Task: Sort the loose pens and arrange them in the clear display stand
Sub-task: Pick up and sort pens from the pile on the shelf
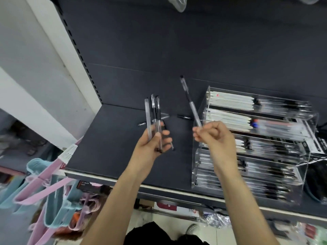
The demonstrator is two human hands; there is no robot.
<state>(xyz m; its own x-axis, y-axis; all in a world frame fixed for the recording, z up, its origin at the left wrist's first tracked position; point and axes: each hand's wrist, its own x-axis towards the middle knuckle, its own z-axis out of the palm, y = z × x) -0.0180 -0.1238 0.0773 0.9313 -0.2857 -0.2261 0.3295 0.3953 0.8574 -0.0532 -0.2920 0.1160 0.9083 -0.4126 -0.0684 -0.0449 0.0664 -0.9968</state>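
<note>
Head view: right hand [210, 134] pinching one clear pen [190, 100] by its low end, long way up, black cap on top, leaning a bit left. Clear display stand [200, 167] just to the right, nearer this hand. Left hand [153, 144] closed round a bunch of pens [153, 119], pointing up. Loose pens [184, 117] lying on the dark shelf [109, 138].

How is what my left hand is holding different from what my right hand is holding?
The left hand grips a bunch of pens, roughly upright; the right hand pinches a single pen by its lower end, tilted up and left. Both hold clear-barrelled pens above the dark shelf.
</note>
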